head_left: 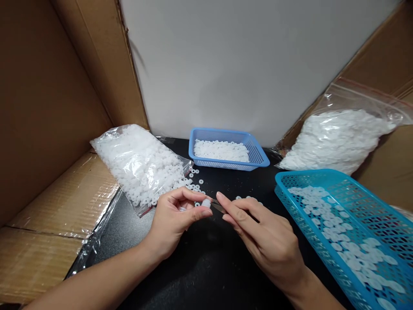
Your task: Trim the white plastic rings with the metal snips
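Observation:
My left hand (176, 217) pinches a small white plastic piece (206, 203) between thumb and fingertips, just above the black table (193, 267). My right hand (258, 234) is closed around a thin metal tool, apparently tweezers (218, 208), whose tip points at the white piece and nearly touches it. Several loose white rings (194, 183) lie on the table just beyond my left hand, spilled from an open clear bag of white rings (140, 165).
A small blue basket (258, 150) with white parts stands at the back centre. A teal basket (351, 193) holding flat white discs fills the right. A second clear bag of white discs (338, 137) leans at the back right. Cardboard walls (48, 107) enclose both sides.

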{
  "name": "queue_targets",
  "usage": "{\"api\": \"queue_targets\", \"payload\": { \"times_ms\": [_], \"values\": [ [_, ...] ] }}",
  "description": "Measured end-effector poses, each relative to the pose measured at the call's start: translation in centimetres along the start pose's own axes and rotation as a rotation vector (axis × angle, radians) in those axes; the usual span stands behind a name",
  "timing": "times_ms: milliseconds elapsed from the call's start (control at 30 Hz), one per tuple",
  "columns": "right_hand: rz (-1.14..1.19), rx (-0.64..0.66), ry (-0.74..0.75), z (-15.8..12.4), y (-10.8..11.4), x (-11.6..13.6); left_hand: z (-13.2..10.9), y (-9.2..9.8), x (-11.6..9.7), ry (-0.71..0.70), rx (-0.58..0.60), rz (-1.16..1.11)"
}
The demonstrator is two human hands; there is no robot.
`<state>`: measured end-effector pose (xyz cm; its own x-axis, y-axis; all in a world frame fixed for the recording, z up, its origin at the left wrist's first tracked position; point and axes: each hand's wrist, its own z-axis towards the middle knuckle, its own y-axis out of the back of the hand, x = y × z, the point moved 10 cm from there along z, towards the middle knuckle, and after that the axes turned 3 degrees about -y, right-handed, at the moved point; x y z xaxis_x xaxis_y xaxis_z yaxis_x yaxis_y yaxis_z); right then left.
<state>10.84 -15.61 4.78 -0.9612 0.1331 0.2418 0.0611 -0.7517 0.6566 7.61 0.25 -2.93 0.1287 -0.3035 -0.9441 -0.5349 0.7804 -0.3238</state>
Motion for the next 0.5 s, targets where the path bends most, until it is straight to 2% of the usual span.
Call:
{"api": "queue_targets", "payload": {
  "times_ms": [500],
  "values": [
    [-0.037,0.032,-0.005,0.13,-0.18,0.14,-0.25,0.21,-0.60,-0.067,0.005,0.120]
  ]
}}
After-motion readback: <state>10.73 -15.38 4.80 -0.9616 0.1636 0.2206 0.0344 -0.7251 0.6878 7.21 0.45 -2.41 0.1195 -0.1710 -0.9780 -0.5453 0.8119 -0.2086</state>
